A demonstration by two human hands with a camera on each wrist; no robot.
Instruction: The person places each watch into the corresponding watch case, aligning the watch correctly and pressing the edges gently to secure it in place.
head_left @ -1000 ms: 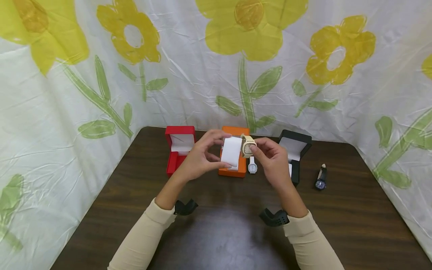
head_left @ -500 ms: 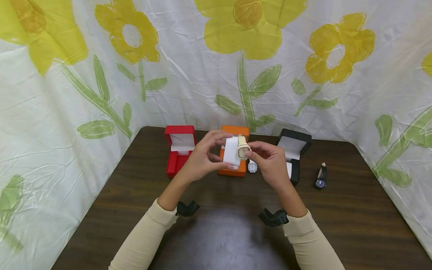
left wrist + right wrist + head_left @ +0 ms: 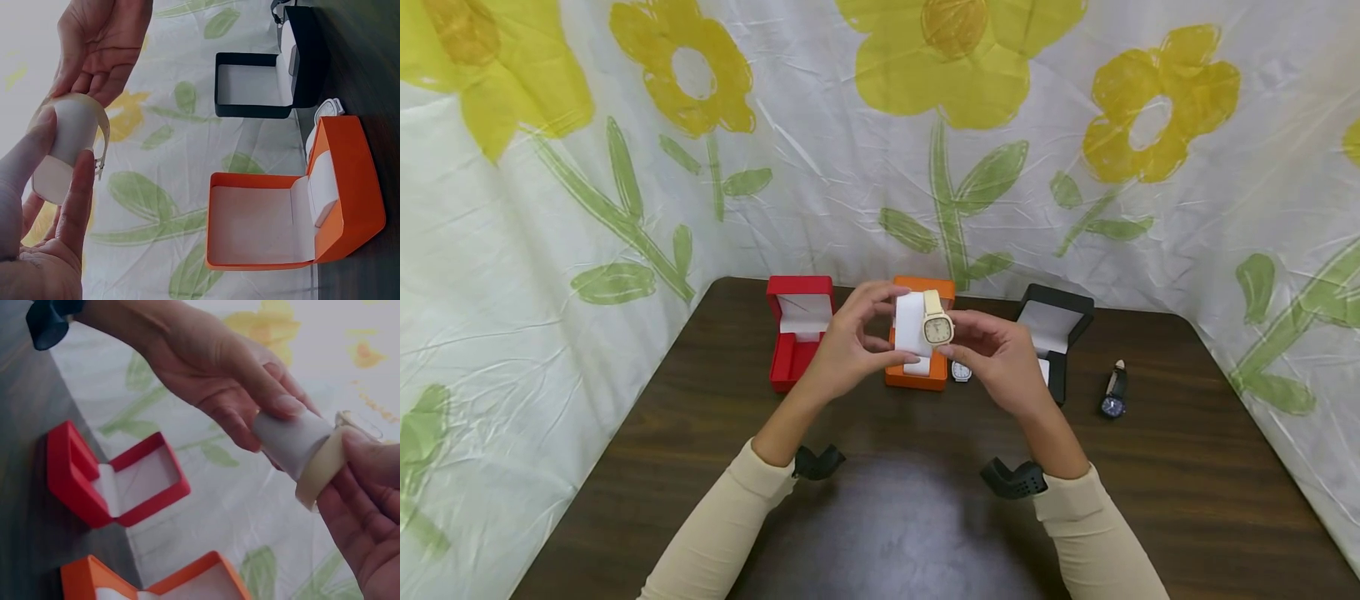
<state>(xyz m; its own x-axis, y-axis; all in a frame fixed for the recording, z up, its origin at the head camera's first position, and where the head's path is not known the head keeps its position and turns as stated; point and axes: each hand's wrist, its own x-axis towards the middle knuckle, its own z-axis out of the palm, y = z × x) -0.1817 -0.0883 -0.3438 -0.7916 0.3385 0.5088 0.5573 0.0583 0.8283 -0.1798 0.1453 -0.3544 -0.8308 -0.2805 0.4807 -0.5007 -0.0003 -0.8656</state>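
The cream watch [image 3: 937,329] is up in the air over the table [image 3: 880,517], with its band going around one end of a small white pillow [image 3: 909,323]. Its face looks up at the head camera. It is a square face with round corners, and there are tiny marks on it, too small to read. A buckle [image 3: 99,164] shows on the band in the left wrist view.

The left hand [image 3: 854,340] pinches the pillow, thumb on one side and fingers on the other. The right hand [image 3: 997,352] pinches the watch at its band, with the thumb at the edge.

Behind the hands is an orange box [image 3: 917,382] with its lid up and something white inside. A white watch [image 3: 961,372] lies just beside it, partly hidden by the right hand. A red box [image 3: 782,364] with its lid up sits to the left. A black box [image 3: 1057,381], lid up too, sits to the right with white inside. Farther right lies a dark watch [image 3: 1112,403]; the marks on its face are too small to read. A white cloth [image 3: 820,225] with big yellow flowers hangs behind.
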